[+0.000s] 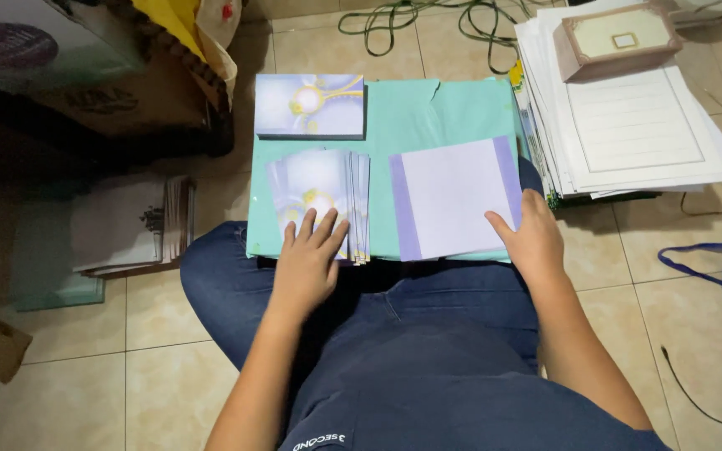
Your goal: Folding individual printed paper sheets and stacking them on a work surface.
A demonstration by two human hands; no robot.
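The fanned cards (321, 200) look like glossy printed paper; the white sheet with purple edges (453, 199) is matt paper. Both lie on a smooth teal paper folder (428, 108). The trousers (394, 351) are dark denim cloth, the floor tiles (152, 376) glazed and shiny.

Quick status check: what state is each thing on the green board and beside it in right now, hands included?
Left hand: flat, fingers spread on the fanned cards.
Right hand: resting on the lilac sheet's right edge.
Fanned cards: spread sideways, face up.
Lilac sheet: flat, plain side up.
Card box: shut, lying flat.
Green board: flat across the lap, top edge torn.
White paper stack: piled, edges uneven.
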